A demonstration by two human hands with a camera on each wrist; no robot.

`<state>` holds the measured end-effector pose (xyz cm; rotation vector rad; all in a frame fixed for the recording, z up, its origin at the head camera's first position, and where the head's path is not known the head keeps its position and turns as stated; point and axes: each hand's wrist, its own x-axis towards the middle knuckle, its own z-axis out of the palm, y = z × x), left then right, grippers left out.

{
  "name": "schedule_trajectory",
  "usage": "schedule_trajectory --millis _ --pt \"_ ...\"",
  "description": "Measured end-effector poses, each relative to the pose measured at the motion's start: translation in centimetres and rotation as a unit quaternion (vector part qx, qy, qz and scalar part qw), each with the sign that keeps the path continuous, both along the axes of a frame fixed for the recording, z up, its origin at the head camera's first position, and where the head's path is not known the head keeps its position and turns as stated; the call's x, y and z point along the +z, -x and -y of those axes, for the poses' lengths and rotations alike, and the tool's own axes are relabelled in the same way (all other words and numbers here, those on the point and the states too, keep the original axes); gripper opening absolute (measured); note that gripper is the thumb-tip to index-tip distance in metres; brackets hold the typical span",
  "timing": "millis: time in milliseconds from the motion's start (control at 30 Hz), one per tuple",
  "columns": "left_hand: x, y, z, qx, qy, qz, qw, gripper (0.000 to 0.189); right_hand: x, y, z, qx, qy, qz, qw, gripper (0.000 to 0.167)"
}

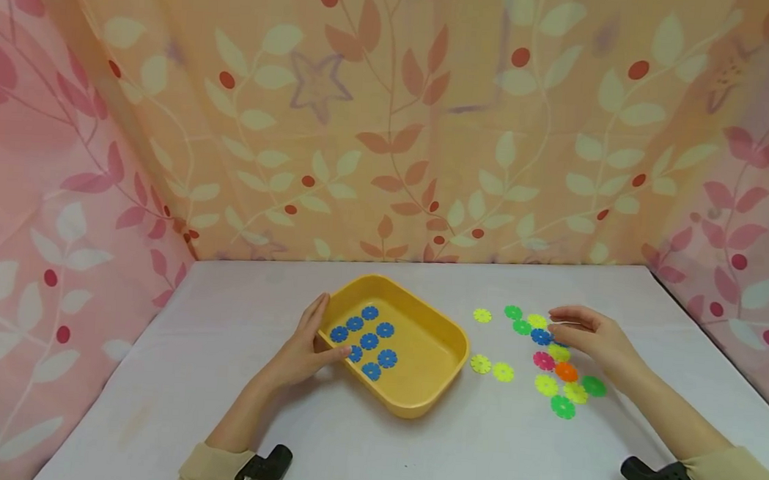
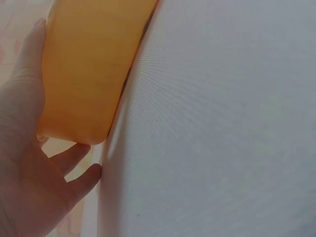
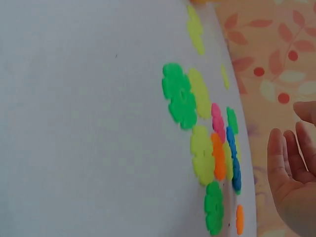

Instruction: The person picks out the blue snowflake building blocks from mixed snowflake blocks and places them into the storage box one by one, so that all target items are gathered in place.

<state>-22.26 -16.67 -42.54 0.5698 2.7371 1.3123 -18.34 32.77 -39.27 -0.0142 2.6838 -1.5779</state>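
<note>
My left hand (image 1: 303, 352) grips the left corner of a yellow plastic tray (image 1: 427, 345), with the thumb over its near rim and the fingers around the outside. In the left wrist view, the fingers (image 2: 81, 182) reach around the tray's end (image 2: 94, 74). Several blue snowflake discs (image 1: 369, 341) lie on the left part of the tray floor. My right hand (image 1: 590, 337) hovers over loose discs on the table, fingers slightly bent and nothing visible between them. Just beside its fingertips lies a blue disc (image 1: 541, 337); another blue one is partly hidden beneath the hand.
Right of the tray, the white table (image 1: 478, 444) carries scattered yellow, green, pink and orange discs, among them a yellow one (image 1: 480, 364), a pink one (image 1: 544, 361) and an orange one (image 1: 566, 371). Patterned curtains (image 1: 392, 123) stand behind the table and along both sides.
</note>
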Motion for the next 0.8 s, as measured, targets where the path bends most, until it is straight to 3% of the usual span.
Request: schedule_trajectory --millis 433,800 --pt "0.0 -0.1 0.0 0.001 -0.001 0.0 1.0 0.109 -2.4 0.7 -2.7 -0.018 -0.084 0.007 0.9963 0.056" --pt "0.2 -0.1 0.0 -0.003 -0.004 -0.002 1.0 0.109 -3.0 1.1 -3.0 -0.022 -0.146 -0.001 0.989 0.05"
